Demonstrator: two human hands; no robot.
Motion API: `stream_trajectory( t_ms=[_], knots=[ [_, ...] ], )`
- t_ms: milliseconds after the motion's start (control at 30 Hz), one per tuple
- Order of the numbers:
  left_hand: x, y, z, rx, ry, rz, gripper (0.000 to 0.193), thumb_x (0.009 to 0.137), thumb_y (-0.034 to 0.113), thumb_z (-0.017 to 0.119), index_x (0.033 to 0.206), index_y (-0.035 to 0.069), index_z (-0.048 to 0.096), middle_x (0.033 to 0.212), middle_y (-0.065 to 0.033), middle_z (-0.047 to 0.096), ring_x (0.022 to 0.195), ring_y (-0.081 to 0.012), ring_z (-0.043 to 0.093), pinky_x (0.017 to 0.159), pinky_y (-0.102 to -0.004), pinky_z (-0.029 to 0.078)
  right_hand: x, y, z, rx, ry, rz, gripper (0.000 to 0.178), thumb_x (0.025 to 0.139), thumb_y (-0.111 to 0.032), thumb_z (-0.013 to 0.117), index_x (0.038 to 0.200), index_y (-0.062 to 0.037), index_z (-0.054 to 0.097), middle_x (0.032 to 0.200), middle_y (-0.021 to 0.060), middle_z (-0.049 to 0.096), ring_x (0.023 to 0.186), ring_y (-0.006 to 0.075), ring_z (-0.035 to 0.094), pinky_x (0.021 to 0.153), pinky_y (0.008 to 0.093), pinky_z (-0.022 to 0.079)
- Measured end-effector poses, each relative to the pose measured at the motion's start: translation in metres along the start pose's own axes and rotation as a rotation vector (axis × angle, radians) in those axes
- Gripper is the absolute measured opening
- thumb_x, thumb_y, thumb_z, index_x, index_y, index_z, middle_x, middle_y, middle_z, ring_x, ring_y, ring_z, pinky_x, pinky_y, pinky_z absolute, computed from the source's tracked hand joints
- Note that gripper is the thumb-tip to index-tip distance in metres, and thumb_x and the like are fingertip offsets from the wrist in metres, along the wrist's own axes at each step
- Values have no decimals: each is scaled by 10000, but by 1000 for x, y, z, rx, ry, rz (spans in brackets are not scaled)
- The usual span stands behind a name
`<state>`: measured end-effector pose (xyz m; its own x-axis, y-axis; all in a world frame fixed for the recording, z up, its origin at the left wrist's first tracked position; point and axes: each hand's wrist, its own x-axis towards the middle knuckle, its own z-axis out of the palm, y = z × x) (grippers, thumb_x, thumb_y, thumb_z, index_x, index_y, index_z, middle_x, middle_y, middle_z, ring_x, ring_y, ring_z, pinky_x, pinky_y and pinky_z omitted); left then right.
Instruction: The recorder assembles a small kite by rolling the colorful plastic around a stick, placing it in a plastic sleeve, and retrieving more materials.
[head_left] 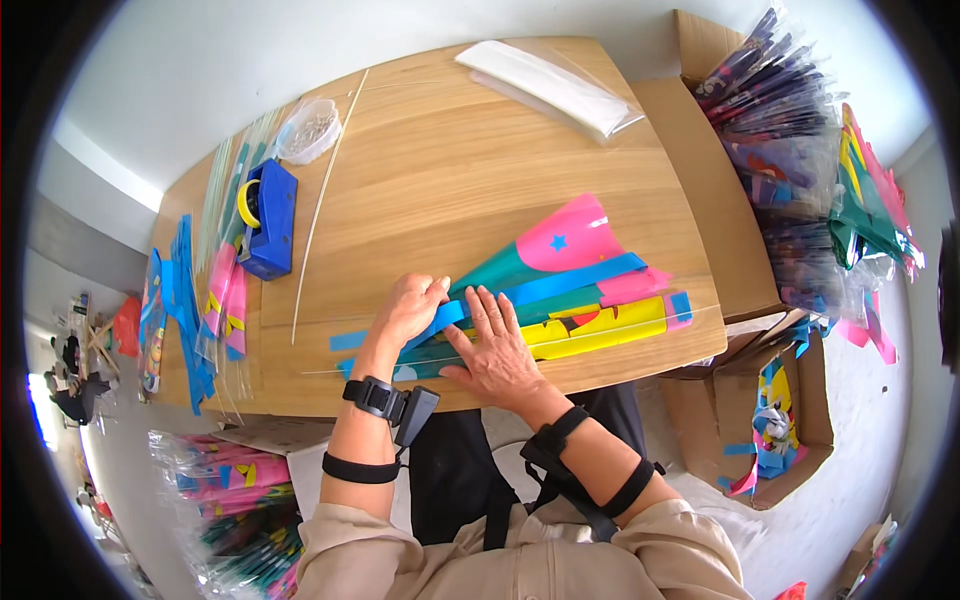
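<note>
Beige cloth sleeves (pixel 350 550) lie nearest the head camera, and two bare forearms in black straps (pixel 372 397) extend from them over a pale wood-grain worktop (pixel 420 180). The left hand (pixel 408 305) has its fingers curled downward at a glossy, folded plastic sheet (pixel 565 235) in pink, green and yellow; whether they pinch anything is hidden from above. Just to its right, the right hand (pixel 500 360) rests palm down, fingers spread over the layers. So the sheet lies under and between both hands, its pink end fanning out to the right of the right fingers. A flat, bright blue strip (pixel 575 275) runs from beside the left hand, beneath the right fingers and on to the right. Closer to the body than the left fingers, the end of a thin, pale rod (pixel 325 372) juts out leftward.

Judging by this pose, the step is pressing the layers flat and in line. It would go best with the right fingers wide and weight even, the left fingers guiding the narrow end without tugging. The slick film could slide, the strip could twist, and heavy pressure might bend the rod. Beyond the left fingers, a blue tape dispenser (pixel 270 220) leaves this area free.
</note>
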<state>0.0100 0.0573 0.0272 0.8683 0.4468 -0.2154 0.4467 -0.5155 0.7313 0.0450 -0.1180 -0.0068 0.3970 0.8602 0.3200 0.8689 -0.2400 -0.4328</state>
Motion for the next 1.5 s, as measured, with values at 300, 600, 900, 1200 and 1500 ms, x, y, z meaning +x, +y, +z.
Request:
stream_trajectory(
  t_ms=[300, 600, 900, 1200, 1500],
  knots=[
    [-4, -1, 0, -6, -8, 10, 423, 927, 326, 491, 793, -50, 632, 744, -214, 643, 696, -338, 620, 652, -401, 479, -11, 32, -22, -186, -3, 222, 747, 744, -536, 636, 1179, 62, 527, 1411, 215, 363, 1367, 323, 256, 1119, 509, 140],
    [-46, -7, 12, 182, 74, 368, 342, 768, 134, 700, 1037, -23, 557, 1021, -194, 599, 958, -355, 563, 838, -413, 462, -72, 123, -103, -316, -122, 325, 1023, 677, -607, 666, 1394, 26, 303, 1479, 156, 278, 1405, 288, 179, 1142, 467, 112],
    [-86, 8, 20, 710, 40, 550, 527, 742, 163, 671, 1193, -63, 520, 1279, -231, 482, 1181, -361, 453, 1020, -428, 377, -63, 131, -141, -292, -391, 238, 834, 688, -324, 693, 1356, 47, 357, 1467, 169, 292, 1386, 293, 227, 1130, 474, 166],
    [-41, -3, -6, 226, -63, 416, 225, 784, 40, 603, 999, -5, 651, 951, -159, 648, 899, -305, 610, 816, -376, 493, -38, 161, -156, -99, -361, 188, 349, 751, -299, 659, 965, -23, 654, 1184, 120, 563, 1155, 292, 485, 923, 412, 401],
    [-13, 5, 6, 272, 48, 238, 194, 755, 39, 660, 943, 14, 619, 921, -144, 616, 838, -317, 591, 749, -376, 477, 6, 172, -141, -242, -406, 553, 336, 740, -361, 679, 896, -64, 659, 938, 138, 659, 969, 305, 596, 789, 409, 458]
  ],
)
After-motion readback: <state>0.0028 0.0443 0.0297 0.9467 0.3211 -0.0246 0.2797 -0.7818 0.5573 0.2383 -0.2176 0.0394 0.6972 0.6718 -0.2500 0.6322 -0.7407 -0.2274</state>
